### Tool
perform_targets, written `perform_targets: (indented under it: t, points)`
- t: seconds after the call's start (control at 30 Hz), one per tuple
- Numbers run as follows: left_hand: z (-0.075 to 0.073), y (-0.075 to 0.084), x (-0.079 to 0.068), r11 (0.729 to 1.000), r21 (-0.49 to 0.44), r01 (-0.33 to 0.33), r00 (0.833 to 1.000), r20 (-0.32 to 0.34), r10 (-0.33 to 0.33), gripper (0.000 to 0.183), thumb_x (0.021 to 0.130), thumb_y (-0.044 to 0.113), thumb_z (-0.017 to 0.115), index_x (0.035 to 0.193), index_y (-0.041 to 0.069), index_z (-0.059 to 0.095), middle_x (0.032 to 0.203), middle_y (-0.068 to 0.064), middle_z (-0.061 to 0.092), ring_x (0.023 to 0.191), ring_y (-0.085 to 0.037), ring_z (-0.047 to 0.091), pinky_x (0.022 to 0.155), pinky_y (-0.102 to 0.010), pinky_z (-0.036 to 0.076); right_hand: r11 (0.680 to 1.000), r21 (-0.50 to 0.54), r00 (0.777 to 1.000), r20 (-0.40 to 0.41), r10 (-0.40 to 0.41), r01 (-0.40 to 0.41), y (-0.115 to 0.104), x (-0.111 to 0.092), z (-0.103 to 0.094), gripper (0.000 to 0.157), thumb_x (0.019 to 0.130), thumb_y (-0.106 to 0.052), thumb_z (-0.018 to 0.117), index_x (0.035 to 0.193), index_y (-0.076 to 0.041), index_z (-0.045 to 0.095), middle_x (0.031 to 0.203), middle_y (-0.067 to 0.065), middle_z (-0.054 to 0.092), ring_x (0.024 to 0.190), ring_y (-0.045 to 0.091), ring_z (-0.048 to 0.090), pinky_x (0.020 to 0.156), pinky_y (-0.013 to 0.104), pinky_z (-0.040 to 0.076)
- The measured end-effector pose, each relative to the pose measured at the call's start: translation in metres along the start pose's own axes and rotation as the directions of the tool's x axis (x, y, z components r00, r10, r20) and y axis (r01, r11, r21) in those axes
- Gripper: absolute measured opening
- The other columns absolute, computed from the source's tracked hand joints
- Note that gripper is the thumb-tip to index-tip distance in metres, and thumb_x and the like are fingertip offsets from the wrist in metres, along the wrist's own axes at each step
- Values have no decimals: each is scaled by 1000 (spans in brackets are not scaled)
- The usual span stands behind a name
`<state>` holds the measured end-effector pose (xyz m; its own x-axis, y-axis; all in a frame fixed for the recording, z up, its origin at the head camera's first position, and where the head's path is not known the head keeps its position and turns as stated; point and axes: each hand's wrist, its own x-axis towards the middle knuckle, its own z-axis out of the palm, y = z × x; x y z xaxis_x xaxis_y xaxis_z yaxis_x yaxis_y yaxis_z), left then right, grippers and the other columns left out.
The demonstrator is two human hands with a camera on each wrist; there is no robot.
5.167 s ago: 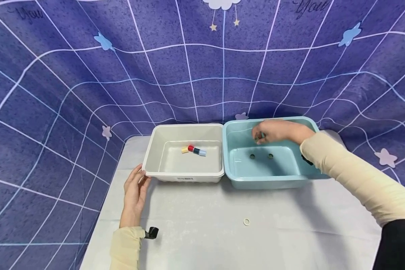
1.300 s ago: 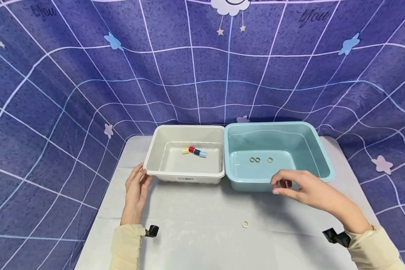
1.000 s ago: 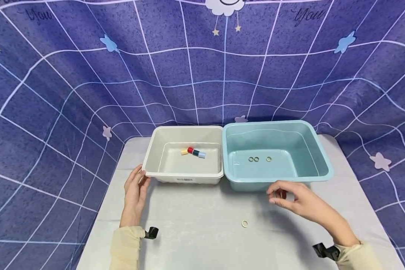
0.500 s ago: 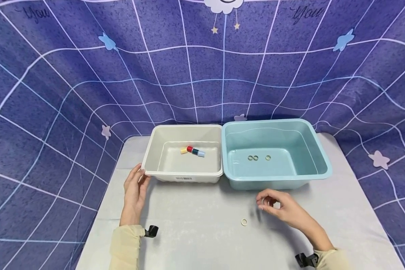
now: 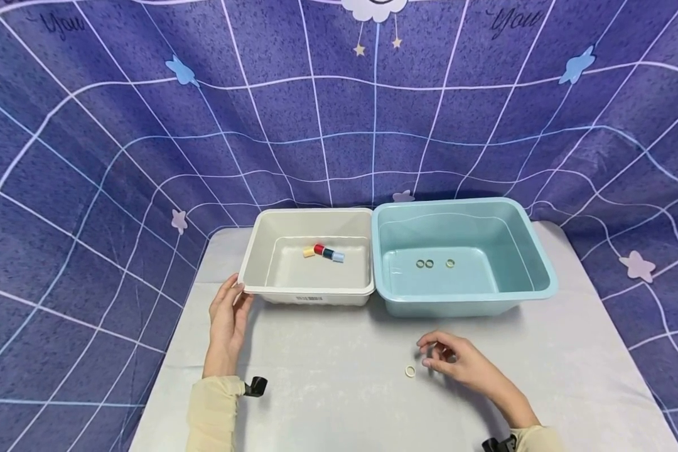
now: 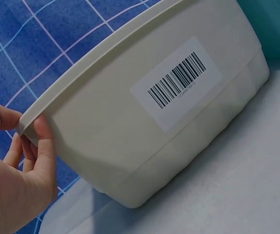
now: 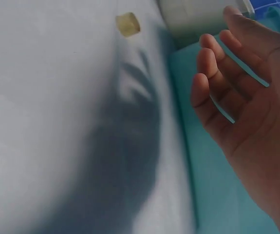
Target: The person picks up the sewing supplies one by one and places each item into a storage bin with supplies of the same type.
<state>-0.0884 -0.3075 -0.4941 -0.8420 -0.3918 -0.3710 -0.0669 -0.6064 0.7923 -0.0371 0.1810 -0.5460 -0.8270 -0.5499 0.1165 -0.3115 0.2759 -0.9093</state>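
Observation:
My left hand (image 5: pixel 226 323) pinches the near left corner of the white plastic bin (image 5: pixel 307 291); the left wrist view shows thumb and fingers on its rim. Inside that bin lie several small coloured cylinders, like thread spools (image 5: pixel 329 253): yellow, red, dark blue and light blue. My right hand (image 5: pixel 463 367) hovers over the table, fingers loosely bent, thumb apart from them, holding nothing. Just left of its fingertips a small pale ring (image 7: pixel 129 24) lies on the table. Three similar rings (image 5: pixel 450 267) sit on the floor of the blue bin (image 5: pixel 469 297).
Both bins stand side by side at the back of the white-covered table (image 5: pixel 328 370). A purple-blue patterned curtain (image 5: pixel 339 107) hangs behind them and along the sides. The white bin's front carries a barcode label (image 6: pixel 176 83).
A third ring now lies in the blue bin. My right hand has come out of that bin, down and left toward the ring on the table, its fingers spreading. My left hand has stayed put.

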Motion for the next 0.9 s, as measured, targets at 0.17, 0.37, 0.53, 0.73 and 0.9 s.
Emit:
perform_targets:
  t: [0.17,0.37,0.53,0.73,0.9]
  points:
    - [0,0,1,1000,-8,-4,1000,6,4,29,106,4,56,134,10,61,122,-5,54,103,-10,61,88,-13,61,1000,-9,999,36,26,-26,6,1,5,29,94,-17,78,120,-7,68,91,4,70,73,5,59,62,21,54]
    - [0,0,2,1000,-15,-11,1000,3,11,25,105,2,57,127,11,65,122,-5,56,102,-12,62,88,-14,61,999,-39,996,88,32,-29,13,-2,15,29,93,-19,80,119,-12,69,86,-2,64,75,3,55,62,21,50]
    - [1,-1,2,1000,-18,-9,1000,4,9,25,105,1,57,126,11,65,126,-6,55,106,-13,62,89,-15,62,992,-127,993,114,36,-21,13,-4,21,33,92,-21,81,122,-13,68,91,0,64,77,4,54,63,20,48]
    - [1,-1,1,1000,-14,-9,1000,5,9,27,105,3,57,130,10,62,134,-7,51,114,-14,61,93,-15,61,971,-240,992,127,24,8,9,-3,24,32,92,-20,81,122,-13,69,95,-1,64,78,7,55,65,16,46]
    - [1,-1,0,1000,-17,-9,1000,1,9,26,105,3,57,130,11,62,131,-6,51,111,-13,61,90,-14,61,943,-331,993,121,-6,46,8,-1,28,29,93,-21,80,121,-19,72,102,-8,65,83,3,55,69,16,47]
